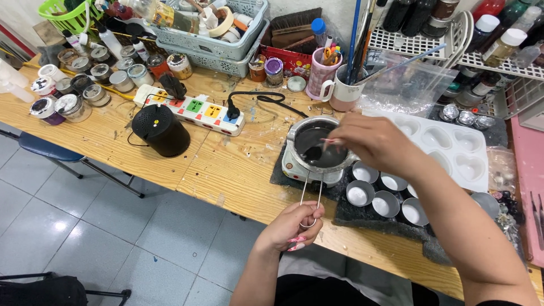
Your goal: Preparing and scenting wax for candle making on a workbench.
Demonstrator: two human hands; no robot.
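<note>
A small metal pot (317,148) with dark liquid sits on a white electric warmer (294,170) on a dark mat. My left hand (294,226) grips the pot's long wire handle (311,195) near the table's front edge. My right hand (374,141) hovers over the pot's right rim, pinching a thin stick (327,140) whose tip reaches over the liquid. Several small round metal tins (385,195) with white filling stand just right of the warmer, below my right forearm.
A white heart-shaped mould tray (453,150) lies at right. A multi-socket power strip (195,107) and black round speaker (161,130) sit left of the pot. Jars, baskets, a pink cup with brushes (323,73) and bottle racks crowd the back. The table edge drops to tiled floor.
</note>
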